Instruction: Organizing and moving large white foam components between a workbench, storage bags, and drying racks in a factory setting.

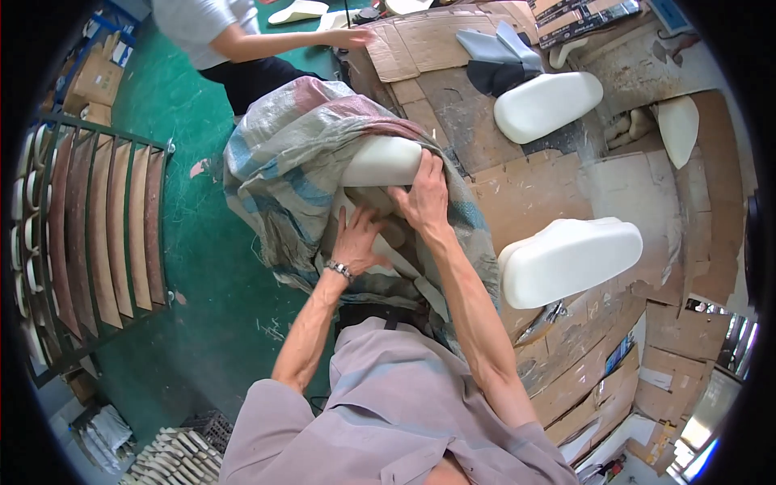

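A large woven plastic sack (275, 153), striped grey, blue and dull red, gapes open in front of me. In its mouth lies a smooth white foam pad (376, 162) with rounded corners. My right hand (424, 194) has its fingers bent over the pad's right end and its thumb beneath. Just below the pad, my left hand (358, 240) reaches into the sack with fingers spread, slightly blurred. More pale pieces show under my hands, partly hidden. On the cardboard-covered table (533, 190) to the right rest two similar white pads, a near one (570, 263) and a far one (550, 107).
Grey and black fabric pieces (501, 61) lie at the table's far side. A thin white shell (677, 129) sits far right. Another person's hand (347, 38) reaches over the far table edge. A rack of curved boards (105, 234) stands left on the green floor (202, 323).
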### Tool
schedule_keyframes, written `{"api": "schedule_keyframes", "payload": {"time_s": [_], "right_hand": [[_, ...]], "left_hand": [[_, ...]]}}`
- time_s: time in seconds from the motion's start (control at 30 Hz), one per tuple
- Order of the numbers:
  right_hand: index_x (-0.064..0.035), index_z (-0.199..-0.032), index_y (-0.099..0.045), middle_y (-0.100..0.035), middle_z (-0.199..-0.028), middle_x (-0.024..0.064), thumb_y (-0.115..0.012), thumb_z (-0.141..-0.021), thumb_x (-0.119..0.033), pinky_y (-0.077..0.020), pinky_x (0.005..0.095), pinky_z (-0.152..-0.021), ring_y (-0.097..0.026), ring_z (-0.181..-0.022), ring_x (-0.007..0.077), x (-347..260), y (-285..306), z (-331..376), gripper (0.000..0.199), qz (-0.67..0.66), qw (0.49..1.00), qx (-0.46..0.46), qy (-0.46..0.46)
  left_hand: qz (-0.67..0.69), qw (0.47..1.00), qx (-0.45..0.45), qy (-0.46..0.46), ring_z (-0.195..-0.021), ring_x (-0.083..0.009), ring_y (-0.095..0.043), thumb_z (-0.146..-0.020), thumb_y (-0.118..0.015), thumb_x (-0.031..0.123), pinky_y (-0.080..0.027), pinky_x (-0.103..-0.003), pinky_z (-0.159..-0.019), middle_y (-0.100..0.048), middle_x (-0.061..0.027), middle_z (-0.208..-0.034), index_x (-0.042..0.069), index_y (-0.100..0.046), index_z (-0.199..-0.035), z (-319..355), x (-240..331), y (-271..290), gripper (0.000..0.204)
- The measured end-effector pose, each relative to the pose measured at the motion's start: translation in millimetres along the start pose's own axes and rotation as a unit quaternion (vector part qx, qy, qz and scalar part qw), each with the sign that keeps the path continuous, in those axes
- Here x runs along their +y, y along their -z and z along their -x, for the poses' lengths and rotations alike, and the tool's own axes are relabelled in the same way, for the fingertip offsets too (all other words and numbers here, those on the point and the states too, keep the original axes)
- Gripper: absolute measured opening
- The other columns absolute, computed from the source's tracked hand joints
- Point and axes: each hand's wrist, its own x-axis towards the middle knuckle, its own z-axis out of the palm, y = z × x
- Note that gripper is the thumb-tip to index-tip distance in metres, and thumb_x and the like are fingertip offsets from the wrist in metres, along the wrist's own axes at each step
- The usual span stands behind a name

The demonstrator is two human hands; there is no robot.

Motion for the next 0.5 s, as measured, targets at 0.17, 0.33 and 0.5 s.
{"api": "schedule_keyframes", "payload": {"time_s": [0.17,0.33,0.5], "right_hand": [[0.0019,-0.107,-0.06,-0.059,-0.11,0.0194,-0.083,-0.066,-0.021,-0.0478,0.0477,-0.095,-0.057,-0.108,0.0405,-32,6,11,0.052,-0.009,0.99,-0.113,0.085],[-0.0011,-0.112,-0.06,-0.071,-0.098,0.0126,-0.083,-0.077,-0.016,-0.0566,0.0318,-0.075,-0.069,-0.086,0.0181,-78,161,41,0.045,-0.231,0.969,-0.022,-0.086],[0.0009,-0.13,-0.059,-0.069,-0.109,0.0086,-0.087,-0.066,-0.024,-0.0497,0.0319,-0.095,-0.065,-0.103,0.0178,-57,328,50,0.075,-0.267,0.942,0.174,-0.107]], "left_hand": [[-0.134,0.956,-0.163,-0.206,-0.127,-0.0343,-0.049,-0.056,-0.089,0.034,-0.033,-0.048,-0.118,-0.058,-0.0108,-0.126,0.013,-0.06,-0.124,10,-62,-14,0.077],[0.062,0.937,-0.185,-0.289,-0.107,-0.0321,-0.058,-0.064,-0.082,0.016,-0.047,-0.044,-0.094,-0.056,-0.0102,-0.106,0.01,-0.058,-0.104,-4,-11,71,0.046],[0.204,0.913,-0.146,-0.322,-0.084,-0.0311,-0.06,-0.067,-0.081,0.009,-0.047,-0.04,-0.07,-0.053,-0.0109,-0.084,0.007,-0.058,-0.089,-30,73,214,0.032]]}}
